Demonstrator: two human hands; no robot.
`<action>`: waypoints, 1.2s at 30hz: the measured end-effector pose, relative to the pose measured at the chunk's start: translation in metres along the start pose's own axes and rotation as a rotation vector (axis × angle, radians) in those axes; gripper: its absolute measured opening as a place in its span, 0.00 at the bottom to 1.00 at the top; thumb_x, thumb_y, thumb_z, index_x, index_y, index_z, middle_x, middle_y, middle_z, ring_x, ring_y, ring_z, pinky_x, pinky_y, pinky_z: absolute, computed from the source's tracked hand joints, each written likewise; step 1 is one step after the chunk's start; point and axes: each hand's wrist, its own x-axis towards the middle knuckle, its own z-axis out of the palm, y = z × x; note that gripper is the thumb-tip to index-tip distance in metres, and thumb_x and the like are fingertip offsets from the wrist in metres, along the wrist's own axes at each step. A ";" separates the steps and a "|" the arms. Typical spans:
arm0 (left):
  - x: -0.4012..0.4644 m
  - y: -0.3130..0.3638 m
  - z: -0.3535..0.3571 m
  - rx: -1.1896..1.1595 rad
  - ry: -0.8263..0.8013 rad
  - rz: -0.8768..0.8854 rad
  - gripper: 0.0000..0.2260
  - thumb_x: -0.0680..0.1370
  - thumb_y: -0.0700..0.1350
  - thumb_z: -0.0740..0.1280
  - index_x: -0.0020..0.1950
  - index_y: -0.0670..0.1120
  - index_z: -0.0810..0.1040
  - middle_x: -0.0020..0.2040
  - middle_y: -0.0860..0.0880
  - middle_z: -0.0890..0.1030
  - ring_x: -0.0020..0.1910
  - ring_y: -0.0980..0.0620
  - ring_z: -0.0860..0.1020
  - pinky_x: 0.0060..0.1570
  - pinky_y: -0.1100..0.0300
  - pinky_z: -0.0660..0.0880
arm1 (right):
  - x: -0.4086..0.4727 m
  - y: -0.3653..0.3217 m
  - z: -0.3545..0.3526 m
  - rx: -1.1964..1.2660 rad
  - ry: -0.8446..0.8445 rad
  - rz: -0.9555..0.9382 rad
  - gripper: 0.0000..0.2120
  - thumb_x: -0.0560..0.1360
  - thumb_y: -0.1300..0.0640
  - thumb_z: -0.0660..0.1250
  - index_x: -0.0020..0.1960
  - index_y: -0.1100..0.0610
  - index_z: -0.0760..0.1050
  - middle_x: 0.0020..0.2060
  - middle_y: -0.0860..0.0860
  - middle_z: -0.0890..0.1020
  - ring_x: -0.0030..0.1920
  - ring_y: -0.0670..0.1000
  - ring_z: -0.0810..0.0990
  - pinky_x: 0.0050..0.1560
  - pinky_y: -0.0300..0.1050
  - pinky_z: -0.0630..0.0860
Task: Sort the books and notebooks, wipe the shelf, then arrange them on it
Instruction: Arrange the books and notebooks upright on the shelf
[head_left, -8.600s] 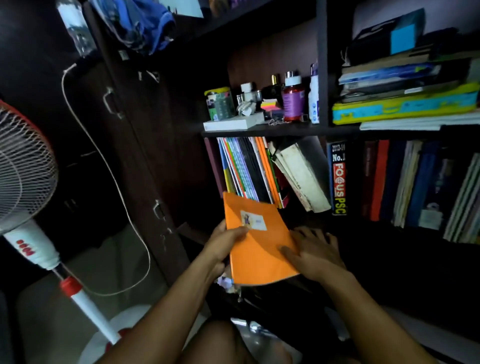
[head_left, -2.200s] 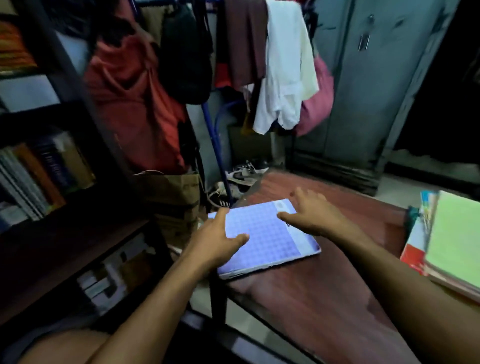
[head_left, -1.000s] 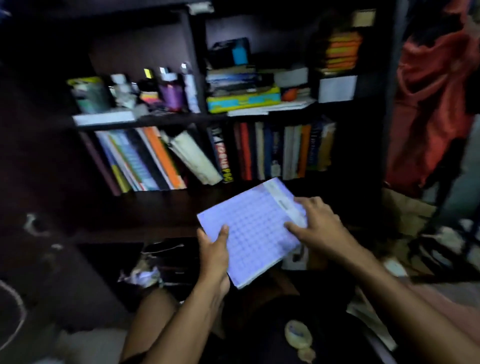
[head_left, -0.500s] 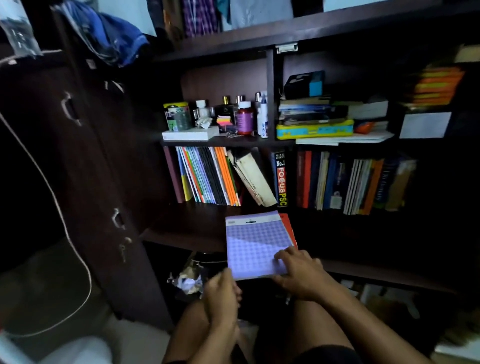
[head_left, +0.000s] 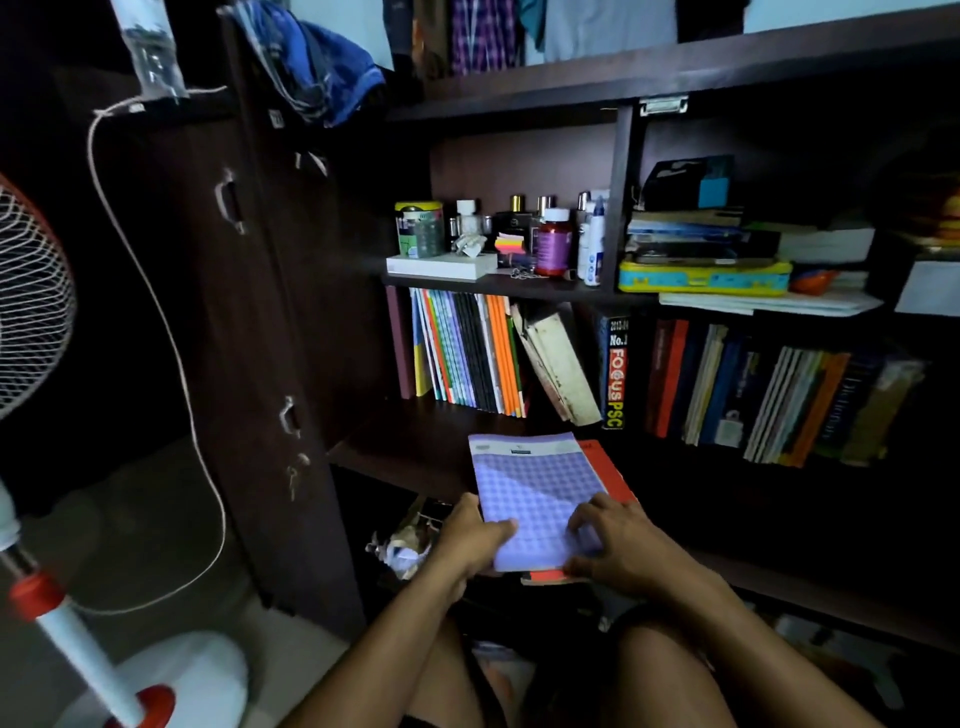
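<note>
A purple checked notebook (head_left: 535, 488) lies flat at the front of the dark wooden shelf (head_left: 415, 441), on top of an orange notebook (head_left: 605, 465) whose edge shows on the right. My left hand (head_left: 470, 538) grips the purple notebook's near left edge, thumb on the cover. My right hand (head_left: 615, 543) rests on its near right corner with fingers curled over it. Behind, a row of thin notebooks (head_left: 467, 351) stands upright, next to leaning old books (head_left: 558, 364).
Thick books (head_left: 769, 389) fill the shelf's right part. The shelf above carries bottles and jars (head_left: 519, 239) and a flat stack with a yellow box (head_left: 704, 275). A standing fan (head_left: 31, 332) and its cord are at the left, beside a dark cupboard door (head_left: 249, 312).
The purple notebook was brought from the table to the shelf and laid on the orange one. My left hand has come back up to take its near left edge.
</note>
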 end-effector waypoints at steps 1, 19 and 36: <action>-0.003 0.004 -0.006 0.014 -0.020 -0.005 0.15 0.77 0.46 0.73 0.57 0.47 0.70 0.58 0.45 0.81 0.54 0.46 0.82 0.48 0.46 0.83 | 0.003 -0.002 -0.002 0.007 -0.021 -0.004 0.27 0.68 0.35 0.69 0.62 0.47 0.73 0.58 0.48 0.73 0.59 0.56 0.74 0.61 0.48 0.67; 0.079 0.032 -0.080 -0.133 0.530 0.243 0.18 0.78 0.45 0.71 0.68 0.46 0.78 0.60 0.47 0.84 0.58 0.43 0.82 0.56 0.52 0.77 | 0.154 -0.070 -0.114 -0.447 0.160 -0.295 0.27 0.75 0.44 0.67 0.69 0.56 0.69 0.66 0.56 0.73 0.69 0.59 0.70 0.69 0.55 0.69; 0.154 0.025 -0.063 0.075 0.664 0.260 0.16 0.81 0.52 0.67 0.58 0.40 0.82 0.51 0.39 0.84 0.53 0.36 0.81 0.47 0.51 0.76 | 0.294 -0.047 -0.111 -1.191 0.390 -0.452 0.29 0.84 0.53 0.48 0.82 0.59 0.48 0.82 0.59 0.47 0.82 0.60 0.43 0.76 0.72 0.40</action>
